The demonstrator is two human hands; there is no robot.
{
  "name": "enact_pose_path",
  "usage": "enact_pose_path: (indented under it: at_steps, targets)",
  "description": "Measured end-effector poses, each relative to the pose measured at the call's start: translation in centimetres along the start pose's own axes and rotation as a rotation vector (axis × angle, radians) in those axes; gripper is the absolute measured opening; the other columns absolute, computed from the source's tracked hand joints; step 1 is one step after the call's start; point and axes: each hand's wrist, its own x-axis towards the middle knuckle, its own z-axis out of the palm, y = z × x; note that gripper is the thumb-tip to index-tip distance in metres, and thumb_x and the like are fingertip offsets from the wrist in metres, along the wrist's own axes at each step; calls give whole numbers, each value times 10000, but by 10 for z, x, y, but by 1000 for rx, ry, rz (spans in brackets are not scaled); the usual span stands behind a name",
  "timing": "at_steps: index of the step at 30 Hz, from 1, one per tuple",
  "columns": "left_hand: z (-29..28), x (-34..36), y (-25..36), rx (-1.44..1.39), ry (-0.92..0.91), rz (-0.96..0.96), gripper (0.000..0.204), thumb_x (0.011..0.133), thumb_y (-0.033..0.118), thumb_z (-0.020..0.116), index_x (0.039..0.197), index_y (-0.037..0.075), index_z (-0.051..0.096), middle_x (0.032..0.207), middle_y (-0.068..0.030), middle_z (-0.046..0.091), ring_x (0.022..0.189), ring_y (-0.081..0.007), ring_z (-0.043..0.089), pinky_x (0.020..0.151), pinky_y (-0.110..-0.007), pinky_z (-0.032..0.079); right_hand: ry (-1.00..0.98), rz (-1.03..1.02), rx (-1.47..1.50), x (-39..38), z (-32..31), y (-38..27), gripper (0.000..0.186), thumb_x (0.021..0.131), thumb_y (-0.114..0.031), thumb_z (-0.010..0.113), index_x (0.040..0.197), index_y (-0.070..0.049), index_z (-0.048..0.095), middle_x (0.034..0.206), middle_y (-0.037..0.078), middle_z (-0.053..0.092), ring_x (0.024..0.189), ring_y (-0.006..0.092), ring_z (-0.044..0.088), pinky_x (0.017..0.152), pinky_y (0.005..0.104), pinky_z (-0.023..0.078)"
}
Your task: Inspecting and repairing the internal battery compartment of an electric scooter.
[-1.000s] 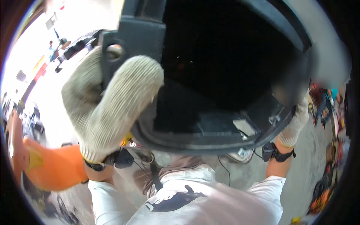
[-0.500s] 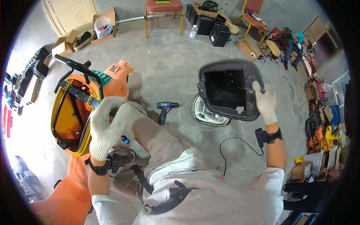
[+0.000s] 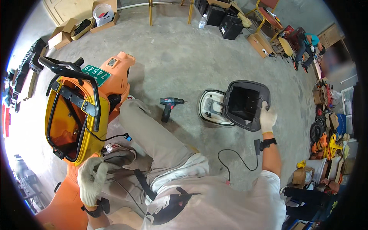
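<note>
In a white knitted glove, my right hand (image 3: 267, 119) grips the right rim of a black plastic storage bucket (image 3: 249, 102). The bucket's hollow faces up, and its left side overlaps a white, dark-rimmed shell-shaped part (image 3: 209, 106) on the floor. At lower left is my left hand (image 3: 92, 179), also gloved, its fingers curled together near the bottom of the yellow-framed opening (image 3: 90, 140) of an orange scooter (image 3: 119, 78). Whatever those fingers may hold is too small to see. A black cable with a blue-tipped connector (image 3: 127, 137) hangs out of the scooter.
A cordless drill (image 3: 168, 107) lies on the concrete floor between the scooter and the bucket. Black rails (image 3: 73, 71) stick out above the scooter's opening. Cartons (image 3: 63, 33), black boxes (image 3: 231, 27) and a water bottle (image 3: 202, 21) stand farther back. Another person (image 3: 305, 48) sits at far right.
My right hand has lowered the bucket toward the floor, tipping its hollow upward. My left hand has come down and back from the scooter's frame, leaving the cable and connector in plain sight.
</note>
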Motion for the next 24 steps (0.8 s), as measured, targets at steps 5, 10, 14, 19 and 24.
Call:
enact_pose_path:
  at_steps: [5, 10, 14, 19, 24]
  targets:
    - [0, -18, -14, 81, 26, 24, 138, 906, 95, 697, 982, -19, 683, 781, -26, 588, 668, -100, 481, 603, -266, 400, -198, -148, -67, -17, 53, -43, 445, 1023, -490, 514, 1115, -87, 679, 982, 223, 740, 934, 436, 716, 810, 535, 562]
    - [-9, -47, -36, 57, 162, -196, 142, 876, 60, 714, 980, -32, 685, 838, -60, 664, 652, -123, 543, 603, -266, 444, -235, -217, -119, -31, 98, -74, 451, 1031, -487, 504, 1118, -78, 676, 1013, 197, 747, 951, 419, 721, 815, 509, 576]
    - [-2, -67, -57, -17, 253, -121, 114, 956, 64, 660, 996, -43, 662, 806, 6, 577, 680, -47, 474, 600, -222, 393, -296, -236, -155, -27, 106, -84, 448, 1032, -484, 504, 1122, -80, 675, 1022, 193, 748, 965, 416, 720, 825, 509, 576]
    - [9, -77, -82, -170, 287, -214, 154, 998, 101, 637, 1049, -44, 646, 820, 1, 585, 689, -53, 499, 623, -214, 410, -291, -198, -158, -4, 97, -80, 444, 1029, -479, 508, 1115, -79, 679, 1026, 209, 744, 971, 427, 716, 837, 521, 569]
    - [12, -80, -99, -284, 345, -279, 177, 1016, 128, 641, 1086, -35, 636, 812, 1, 588, 682, -57, 519, 626, -215, 424, -117, -72, -55, 32, 84, -51, 498, 1015, -503, 504, 1121, -56, 696, 1047, 261, 728, 1007, 457, 697, 882, 529, 548]
